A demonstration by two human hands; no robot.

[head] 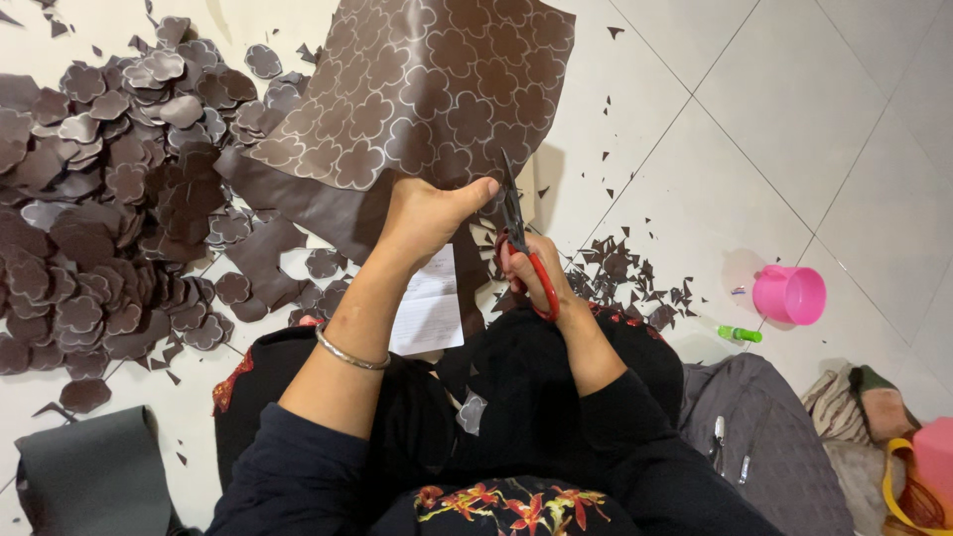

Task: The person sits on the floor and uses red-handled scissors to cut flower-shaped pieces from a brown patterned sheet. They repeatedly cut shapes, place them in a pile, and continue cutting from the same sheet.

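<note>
My left hand (429, 213) grips the lower edge of a large brown sheet (417, 89) printed with pale flower outlines and holds it up over the tiled floor. My right hand (531, 273) is closed on red-handled scissors (516, 233), whose dark blades point up into the sheet's lower right edge, just beside my left thumb. A silver bangle (349, 354) sits on my left wrist. Both arms wear dark sleeves, and my lap is covered in dark cloth with embroidered flowers.
A big heap of cut brown flower shapes (109, 189) covers the floor at left. Small offcuts (625, 273) lie scattered right of my hands. A white paper (429, 308) rests on my lap. A pink cup (789, 294), a green marker (740, 335) and a grey bag (764, 447) lie to the right.
</note>
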